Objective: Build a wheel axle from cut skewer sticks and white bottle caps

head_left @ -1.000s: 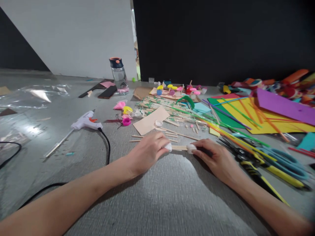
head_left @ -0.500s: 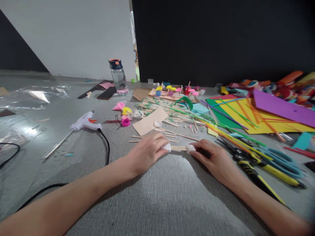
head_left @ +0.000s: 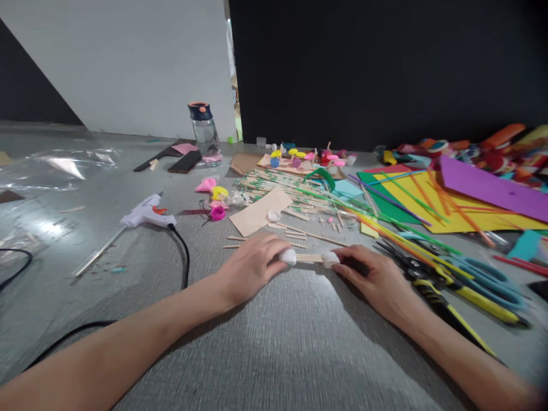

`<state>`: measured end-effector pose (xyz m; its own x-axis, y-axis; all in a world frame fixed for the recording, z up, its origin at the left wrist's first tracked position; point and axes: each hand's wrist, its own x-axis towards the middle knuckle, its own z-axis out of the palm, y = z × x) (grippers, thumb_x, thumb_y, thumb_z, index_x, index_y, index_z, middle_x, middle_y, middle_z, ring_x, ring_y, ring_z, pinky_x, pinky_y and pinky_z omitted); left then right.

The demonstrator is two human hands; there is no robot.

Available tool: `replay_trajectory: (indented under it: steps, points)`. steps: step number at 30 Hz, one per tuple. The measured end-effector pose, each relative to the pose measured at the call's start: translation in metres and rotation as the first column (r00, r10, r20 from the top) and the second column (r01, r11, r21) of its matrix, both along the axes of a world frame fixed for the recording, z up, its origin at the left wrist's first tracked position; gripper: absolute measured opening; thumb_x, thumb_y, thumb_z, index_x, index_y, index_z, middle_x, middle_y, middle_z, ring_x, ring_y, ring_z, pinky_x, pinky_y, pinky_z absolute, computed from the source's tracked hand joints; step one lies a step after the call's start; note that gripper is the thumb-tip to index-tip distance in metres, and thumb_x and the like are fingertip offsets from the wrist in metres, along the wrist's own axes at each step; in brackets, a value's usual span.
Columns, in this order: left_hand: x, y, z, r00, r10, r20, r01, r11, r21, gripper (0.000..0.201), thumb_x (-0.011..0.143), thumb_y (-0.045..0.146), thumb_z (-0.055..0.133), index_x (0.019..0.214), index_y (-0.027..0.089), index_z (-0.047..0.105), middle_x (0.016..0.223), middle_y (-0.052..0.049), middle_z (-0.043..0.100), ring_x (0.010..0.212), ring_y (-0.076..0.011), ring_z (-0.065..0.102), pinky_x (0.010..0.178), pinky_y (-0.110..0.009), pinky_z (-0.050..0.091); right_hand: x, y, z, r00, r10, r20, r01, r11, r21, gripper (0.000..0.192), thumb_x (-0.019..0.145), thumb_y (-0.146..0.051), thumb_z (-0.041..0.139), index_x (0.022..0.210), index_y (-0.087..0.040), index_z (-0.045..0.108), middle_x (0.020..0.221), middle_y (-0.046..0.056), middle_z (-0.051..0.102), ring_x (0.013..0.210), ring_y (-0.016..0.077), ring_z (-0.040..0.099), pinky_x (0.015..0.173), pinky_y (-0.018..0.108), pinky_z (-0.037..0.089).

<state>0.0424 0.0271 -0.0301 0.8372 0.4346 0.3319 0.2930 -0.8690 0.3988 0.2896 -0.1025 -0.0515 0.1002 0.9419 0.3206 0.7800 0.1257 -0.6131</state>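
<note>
Near the middle of the table, several short wooden sticks (head_left: pixel 309 258) lie side by side between two small white rounded pieces. I cannot tell whether these are caps or soft lumps. My left hand (head_left: pixel 257 264) pinches the left white piece (head_left: pixel 287 257) between thumb and fingers. At the other end, my right hand (head_left: pixel 370 268) grips the right white piece (head_left: pixel 330 260) the same way. Just beyond the hands are loose cut sticks (head_left: pixel 295 234), a white ring-like cap (head_left: pixel 274 216) and a beige card (head_left: pixel 261 211).
A white glue gun (head_left: pixel 148 212) with a black cord lies left. Behind stand a water bottle (head_left: pixel 205 134) and a heap of wooden sticks (head_left: pixel 274 185). Pliers (head_left: pixel 422 277), blue-handled scissors (head_left: pixel 492 279) and coloured sheets (head_left: pixel 462 214) lie right.
The left fingers have shifted slightly left, so more of the left white piece shows. The right hand stays nearly where it was, still on its piece.
</note>
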Motion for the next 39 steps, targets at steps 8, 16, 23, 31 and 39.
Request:
replay_trajectory:
  steps: [8,16,23,31,39]
  points:
    - [0.0008,0.0008,-0.0014,1.000,-0.008,0.010,0.008,1.000,0.008,0.011,0.093,0.022,0.067,0.103,0.018,0.067,0.100,-0.007,0.071,0.095,-0.0243,0.065,0.084,-0.040,0.053,-0.0017,0.0007,0.0003,1.000,-0.003,-0.011,0.003,1.000,-0.002,0.016,0.093,-0.035,0.063,0.101,-0.024,0.071,0.089,0.003,0.070,0.078,0.0194,0.065,0.070,0.032,0.050]
    - [-0.0028,0.0004,0.0012,0.999,0.023,0.039,-0.025,0.999,0.027,0.038,0.085,0.029,0.077,0.119,0.017,0.063,0.118,-0.012,0.071,0.109,-0.0302,0.066,0.092,-0.047,0.054,0.0007,-0.0012,-0.0004,0.999,-0.031,-0.019,0.031,0.999,-0.019,0.034,0.093,-0.045,0.066,0.118,-0.023,0.067,0.091,0.003,0.070,0.079,0.0206,0.065,0.072,0.034,0.052]
    - [-0.0046,0.0006,0.0007,0.975,0.123,0.187,-0.127,0.992,0.011,0.023,0.096,0.021,0.055,0.117,0.016,0.061,0.117,-0.011,0.072,0.109,-0.0244,0.067,0.098,-0.046,0.053,0.0054,-0.0054,0.0014,0.991,-0.135,-0.002,0.135,0.990,0.047,0.034,0.100,-0.048,0.054,0.115,-0.021,0.069,0.111,0.009,0.071,0.099,0.0268,0.066,0.081,0.040,0.051]
    - [-0.0043,0.0002,-0.0005,0.995,0.054,0.088,-0.057,0.998,0.029,0.037,0.081,0.017,0.070,0.117,0.014,0.062,0.112,-0.012,0.072,0.106,-0.0308,0.065,0.094,-0.051,0.051,0.0041,-0.0032,-0.0018,1.000,0.013,-0.005,-0.013,1.000,0.026,0.026,0.097,-0.039,0.060,0.118,-0.023,0.067,0.098,0.004,0.066,0.089,0.0203,0.062,0.080,0.035,0.049]
    - [-0.0025,0.0018,-0.0048,0.998,0.020,0.058,-0.022,0.999,0.032,0.021,0.089,0.017,0.070,0.109,0.016,0.065,0.106,-0.009,0.073,0.102,-0.0266,0.064,0.092,-0.046,0.050,-0.0008,-0.0019,-0.0033,1.000,-0.007,-0.014,0.007,1.000,0.015,0.018,0.095,-0.033,0.062,0.109,-0.024,0.070,0.094,0.002,0.069,0.083,0.0181,0.064,0.074,0.032,0.049]
